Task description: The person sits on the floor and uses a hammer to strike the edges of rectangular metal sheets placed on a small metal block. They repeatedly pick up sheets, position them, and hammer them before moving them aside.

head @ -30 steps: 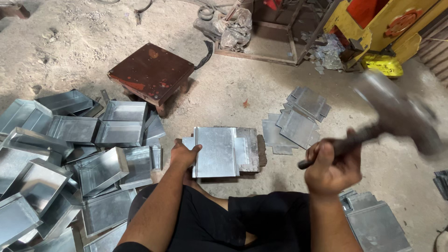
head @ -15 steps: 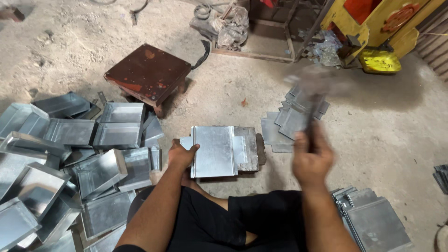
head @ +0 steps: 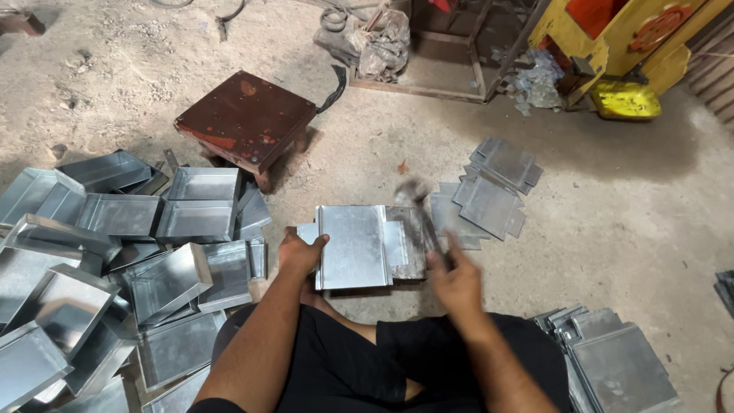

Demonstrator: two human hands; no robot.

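A heap of folded metal trays [head: 115,268] fills the floor's [head: 650,229] left edge. Mid-floor lies a flat metal sheet [head: 353,246], the left hand [head: 300,254] pressing its left edge, fingers curled. The right hand [head: 457,279] is clenched around a blurred hammer [head: 422,218].

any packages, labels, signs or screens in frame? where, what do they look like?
No labels, signs or screens show.
Crumpled plastic bag: top centre, on the floor by the metal frame, clear-grey, lumpy.
Yellow container: top right, under the yellow machine, squat, dented.
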